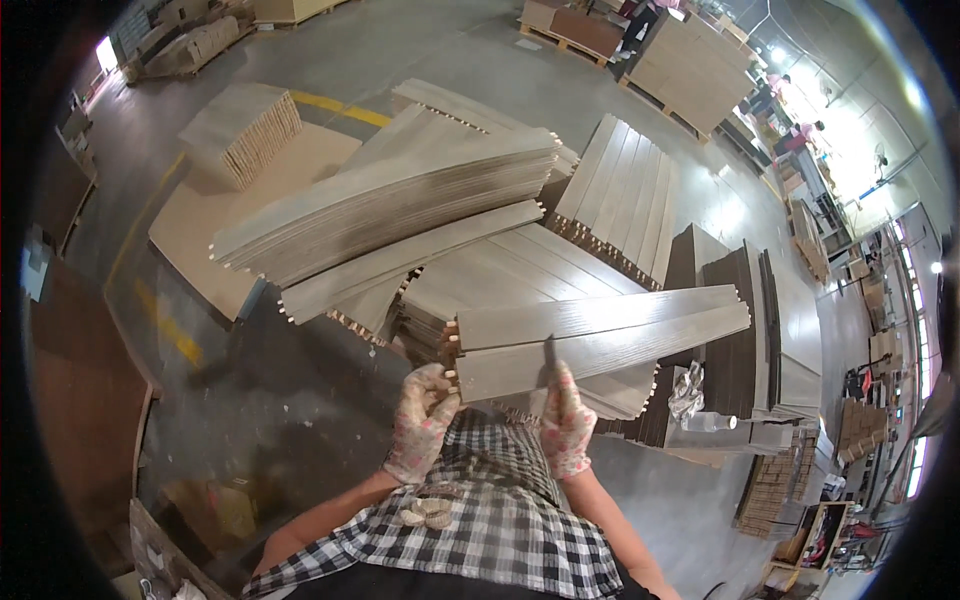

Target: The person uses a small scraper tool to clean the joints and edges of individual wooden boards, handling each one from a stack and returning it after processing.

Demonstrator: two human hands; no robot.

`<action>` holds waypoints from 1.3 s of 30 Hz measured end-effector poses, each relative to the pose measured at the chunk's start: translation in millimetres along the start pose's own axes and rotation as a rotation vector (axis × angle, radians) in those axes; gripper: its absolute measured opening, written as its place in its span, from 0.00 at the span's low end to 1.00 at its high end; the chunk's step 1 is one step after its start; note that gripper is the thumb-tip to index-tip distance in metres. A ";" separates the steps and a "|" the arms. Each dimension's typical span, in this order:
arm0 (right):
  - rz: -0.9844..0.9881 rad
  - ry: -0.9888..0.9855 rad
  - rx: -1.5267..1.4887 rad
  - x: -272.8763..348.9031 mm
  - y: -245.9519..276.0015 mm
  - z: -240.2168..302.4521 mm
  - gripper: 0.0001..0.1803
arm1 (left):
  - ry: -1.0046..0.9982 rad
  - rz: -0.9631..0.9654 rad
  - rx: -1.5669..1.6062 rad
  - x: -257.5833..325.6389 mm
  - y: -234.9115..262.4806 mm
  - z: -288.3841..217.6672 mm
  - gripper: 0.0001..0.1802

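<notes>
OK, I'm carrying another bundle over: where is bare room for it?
Bare floor shows between the brown panel at left and the slat pile. The tan sheet is bare in front of its stack. Overlapping bundles crowd the slat pile; a bottle and crumpled wrap lie at its right.

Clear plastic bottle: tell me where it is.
In the head view's right half, the bottle lies beside the crumpled silvery wrapping, right of the right hand.

My left hand (420, 428) and right hand (567, 428) wear thin whitish gloves (568, 452) with pinkish-red spots. My forearms (612, 520) are bare below a black-and-white checked garment (480, 540), with a cream, rounded ornament (428, 513) in front and plain black cloth (400, 583) at the bottom.
</notes>
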State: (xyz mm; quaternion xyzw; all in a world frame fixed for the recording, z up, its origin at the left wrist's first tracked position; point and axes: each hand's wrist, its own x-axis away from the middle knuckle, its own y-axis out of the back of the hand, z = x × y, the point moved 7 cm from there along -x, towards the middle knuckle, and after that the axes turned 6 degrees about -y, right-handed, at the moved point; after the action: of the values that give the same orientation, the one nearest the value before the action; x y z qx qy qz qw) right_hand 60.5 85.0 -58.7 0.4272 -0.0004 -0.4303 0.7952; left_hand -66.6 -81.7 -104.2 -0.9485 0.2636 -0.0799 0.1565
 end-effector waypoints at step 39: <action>0.344 0.116 0.009 27.3 -45.0 66.5 0.27 | -0.099 -0.064 0.014 -16.1 4.0 20.4 0.06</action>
State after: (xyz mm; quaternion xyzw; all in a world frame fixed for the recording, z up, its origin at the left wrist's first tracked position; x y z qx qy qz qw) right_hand 22.4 9.2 -57.1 0.4484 -0.0293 -0.2626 0.8539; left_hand -77.4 -71.3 -125.8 -0.9582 0.2244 -0.0394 0.1732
